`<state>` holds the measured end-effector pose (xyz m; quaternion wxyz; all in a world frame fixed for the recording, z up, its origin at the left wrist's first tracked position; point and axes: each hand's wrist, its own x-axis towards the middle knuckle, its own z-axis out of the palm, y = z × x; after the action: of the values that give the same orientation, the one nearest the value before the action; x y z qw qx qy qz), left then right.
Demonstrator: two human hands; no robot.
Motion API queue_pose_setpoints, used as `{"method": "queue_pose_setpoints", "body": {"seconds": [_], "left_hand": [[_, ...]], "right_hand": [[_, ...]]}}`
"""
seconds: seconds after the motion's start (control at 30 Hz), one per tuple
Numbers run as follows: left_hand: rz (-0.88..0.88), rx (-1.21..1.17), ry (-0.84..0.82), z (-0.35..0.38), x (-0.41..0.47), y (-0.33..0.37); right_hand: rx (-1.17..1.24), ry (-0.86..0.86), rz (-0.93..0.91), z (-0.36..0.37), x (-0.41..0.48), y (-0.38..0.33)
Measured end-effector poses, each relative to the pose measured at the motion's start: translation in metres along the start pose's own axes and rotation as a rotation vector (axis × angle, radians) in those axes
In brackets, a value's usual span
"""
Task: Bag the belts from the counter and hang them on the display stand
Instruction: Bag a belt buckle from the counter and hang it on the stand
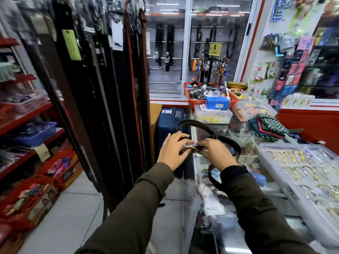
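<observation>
A dark belt (194, 123) loops up from between my hands over the left edge of the glass counter (205, 162). My left hand (172, 149) and my right hand (218, 153) both pinch its buckle end, which sits in crinkly clear plastic between my fingertips. Another part of the belt curves down under my right wrist. To my left stands the display stand (102, 88), hung thick with long dark belts in clear bags. A white bundle of plastic bags (211, 198) lies on the counter under my right forearm.
A clear box of gold bangles (300, 165) fills the counter's right side. Behind it lie folded cloths (269, 127), a red basket (198, 101) of goods and stacked boxes. A blue suitcase (168, 125) stands beside the counter. Red shelves (27, 116) with baskets line the left.
</observation>
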<state>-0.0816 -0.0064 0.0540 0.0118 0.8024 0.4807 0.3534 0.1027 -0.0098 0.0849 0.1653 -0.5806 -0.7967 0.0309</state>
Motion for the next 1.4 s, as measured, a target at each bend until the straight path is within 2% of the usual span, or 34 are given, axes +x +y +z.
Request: {"method": "queue_pose_setpoints", "body": {"seconds": [0.1,0.23,0.33,0.47,0.57,0.7,0.77,1.03,1.23,1.4], "left_hand": [[-0.152,-0.243,0.128,-0.018,-0.015,-0.018],[-0.514,-0.775,0.303,-0.036,-0.028,-0.030],[-0.608,-0.917,0.349,-0.046,-0.032,-0.040],[-0.608,-0.944,0.297,-0.063,-0.042,-0.051],[-0.584,-0.830,0.309,-0.076,-0.045,-0.060],[-0.584,-0.801,0.395,-0.101,-0.041,-0.062],[-0.572,-0.831,0.429,-0.115,-0.040,-0.063],[-0.513,-0.975,0.597,-0.173,-0.047,-0.078],[-0.462,-0.950,0.634,-0.215,-0.052,-0.094],[-0.399,-0.949,0.732,-0.273,-0.037,-0.095]], "right_hand": [[0.128,0.007,-0.046,0.002,0.010,-0.024],[0.432,0.012,-0.057,0.010,0.020,-0.054],[0.558,-0.015,-0.066,0.016,0.028,-0.073],[0.662,-0.029,-0.102,0.021,0.035,-0.091],[0.754,-0.022,-0.097,0.023,0.037,-0.105],[0.723,0.106,-0.151,0.024,0.042,-0.120],[0.730,0.113,-0.174,0.022,0.045,-0.131],[1.048,0.051,-0.246,0.000,0.064,-0.197],[1.218,0.078,-0.324,-0.028,0.084,-0.249],[1.358,0.116,-0.378,-0.056,0.105,-0.297]]}}
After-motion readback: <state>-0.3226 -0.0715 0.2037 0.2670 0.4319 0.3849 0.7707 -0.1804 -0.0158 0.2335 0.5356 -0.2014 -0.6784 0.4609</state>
